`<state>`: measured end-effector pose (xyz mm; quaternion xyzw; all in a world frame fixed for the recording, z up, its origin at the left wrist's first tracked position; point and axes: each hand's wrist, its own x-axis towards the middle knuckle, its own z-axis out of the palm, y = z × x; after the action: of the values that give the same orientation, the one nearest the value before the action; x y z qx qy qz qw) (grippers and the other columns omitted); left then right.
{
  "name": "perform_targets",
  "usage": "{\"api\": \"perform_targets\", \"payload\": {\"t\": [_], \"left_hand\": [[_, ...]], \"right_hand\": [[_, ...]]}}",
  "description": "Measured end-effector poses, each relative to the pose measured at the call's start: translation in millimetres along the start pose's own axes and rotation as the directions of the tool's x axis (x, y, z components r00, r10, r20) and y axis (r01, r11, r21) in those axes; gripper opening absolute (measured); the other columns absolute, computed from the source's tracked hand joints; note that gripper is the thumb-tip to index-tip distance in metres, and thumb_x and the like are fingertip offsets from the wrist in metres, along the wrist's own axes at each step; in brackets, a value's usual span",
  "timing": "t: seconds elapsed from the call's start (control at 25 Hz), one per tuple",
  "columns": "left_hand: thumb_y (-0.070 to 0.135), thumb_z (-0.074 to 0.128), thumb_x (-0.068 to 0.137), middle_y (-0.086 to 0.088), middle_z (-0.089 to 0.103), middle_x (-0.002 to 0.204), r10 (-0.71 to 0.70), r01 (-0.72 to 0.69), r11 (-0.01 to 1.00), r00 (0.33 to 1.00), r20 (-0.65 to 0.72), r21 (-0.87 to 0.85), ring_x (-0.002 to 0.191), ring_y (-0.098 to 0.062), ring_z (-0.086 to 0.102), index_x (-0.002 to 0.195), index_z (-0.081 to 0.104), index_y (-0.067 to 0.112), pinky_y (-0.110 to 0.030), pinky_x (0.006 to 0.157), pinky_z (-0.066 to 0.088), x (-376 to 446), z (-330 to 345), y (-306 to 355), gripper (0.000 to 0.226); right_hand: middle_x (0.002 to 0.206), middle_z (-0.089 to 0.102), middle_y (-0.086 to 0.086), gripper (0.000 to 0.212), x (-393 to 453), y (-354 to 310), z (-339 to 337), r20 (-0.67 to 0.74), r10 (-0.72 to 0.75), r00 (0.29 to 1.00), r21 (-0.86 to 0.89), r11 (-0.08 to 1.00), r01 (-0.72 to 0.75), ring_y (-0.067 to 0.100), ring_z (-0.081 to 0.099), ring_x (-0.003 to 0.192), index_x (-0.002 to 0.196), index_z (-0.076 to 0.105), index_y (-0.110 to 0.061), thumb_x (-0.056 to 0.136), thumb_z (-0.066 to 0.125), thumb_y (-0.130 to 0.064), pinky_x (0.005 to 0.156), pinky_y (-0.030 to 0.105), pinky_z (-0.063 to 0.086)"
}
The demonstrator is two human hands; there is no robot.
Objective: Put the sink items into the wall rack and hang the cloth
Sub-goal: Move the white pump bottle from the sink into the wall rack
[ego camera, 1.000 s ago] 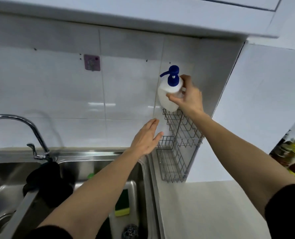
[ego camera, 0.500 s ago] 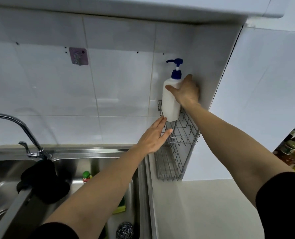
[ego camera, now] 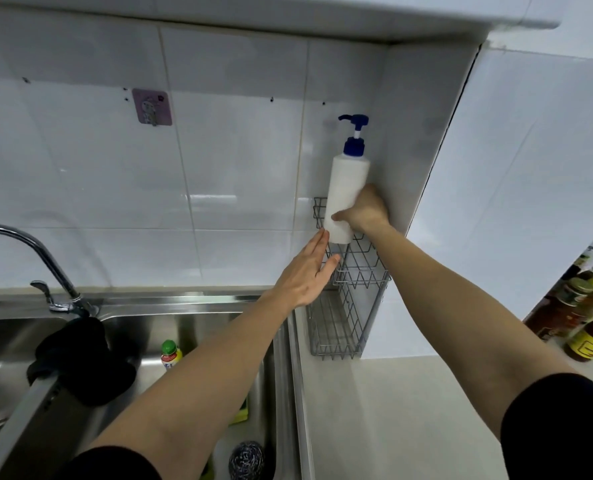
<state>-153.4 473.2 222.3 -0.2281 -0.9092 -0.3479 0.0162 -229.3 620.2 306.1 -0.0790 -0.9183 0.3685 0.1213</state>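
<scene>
The right hand (ego camera: 366,211) is wrapped around the lower body of the white pump bottle (ego camera: 347,188), which stands upright with its base at the top tier of the wire wall rack (ego camera: 348,306); whether it is fully seated I cannot tell. The left hand (ego camera: 305,271) is flat and released, its fingers (ego camera: 317,245) touching the rack's front just below the bottle. To finish well, lower the bottle straight down until it sits behind the rail, then let go gently. Left of the rack, in the sink (ego camera: 198,308), wait a green-capped bottle (ego camera: 170,355), a steel scourer (ego camera: 246,459) and a black cloth (ego camera: 80,362) draped over the divider
</scene>
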Motion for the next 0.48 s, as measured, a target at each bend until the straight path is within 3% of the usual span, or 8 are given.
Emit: {"api": "perform_targets", "payload": {"t": [0.2, 0.48], "left_hand": [[0.055, 0.018, 0.098, 0.006, -0.004, 0.163, -0.006, 0.006, 1.0, 1.0, -0.003, -0.004, 0.149, -0.01, 0.005, 0.153, 0.001, 0.022, -0.033, 0.12, 0.012, 1, 0, -1, 0.067], [0.057, 0.017, 0.097, 0.007, -0.005, 0.163, 0.005, -0.005, 1.0, 1.0, -0.009, 0.008, 0.149, -0.009, 0.004, 0.153, 0.0, 0.023, -0.033, 0.12, 0.012, 1, 0, -3, 0.068]], "right_hand": [[0.134, 0.056, 0.012, 0.07, 4, 9, 10, 0.027, 0.004, 1.0, 0.179, 0.984, -0.009, 0.032, 0.055, 0.123, 0.132, 0.04, -0.007, 0.076, 0.08, -0.017, 0.097, 0.041, 0.049], [0.139, 0.054, 0.011, 0.069, 13, 10, 16, 0.045, -0.029, 0.999, 0.246, 0.969, 0.017, 0.03, 0.053, 0.127, 0.139, 0.037, -0.008, 0.082, 0.074, -0.013, 0.104, 0.044, 0.046]]}}
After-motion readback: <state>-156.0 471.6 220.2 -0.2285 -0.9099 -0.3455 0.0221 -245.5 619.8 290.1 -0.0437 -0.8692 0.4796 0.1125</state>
